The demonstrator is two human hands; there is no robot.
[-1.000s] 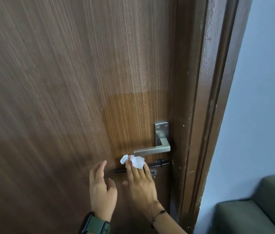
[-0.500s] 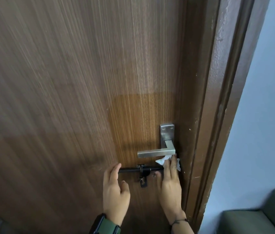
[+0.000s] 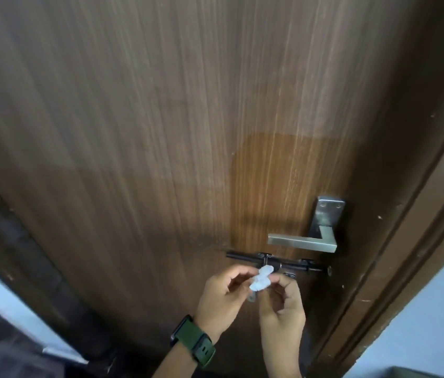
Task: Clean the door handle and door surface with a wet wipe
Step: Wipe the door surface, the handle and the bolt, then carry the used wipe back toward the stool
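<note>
A brown wood-grain door [image 3: 160, 132] fills the view. Its silver lever handle [image 3: 302, 241] sits at the lower right, with a black sliding bolt [image 3: 245, 256] just beneath it. A small crumpled white wet wipe [image 3: 261, 279] is held in front of the bolt, below the handle and off the door. My left hand [image 3: 223, 301], with a green watch on the wrist, and my right hand [image 3: 281, 309] both pinch the wipe between their fingertips.
The dark door frame [image 3: 406, 241] runs along the right, with a pale blue wall [image 3: 433, 309] beyond it. A green cushion edge [image 3: 420, 373] shows at the bottom right. Another dark frame edge [image 3: 24, 255] and wall strip lie at the left.
My right hand pulled the wipe away from under the handle, down and left. My left hand left the door surface and joined it, both pinching the wipe. The view shifted left.
</note>
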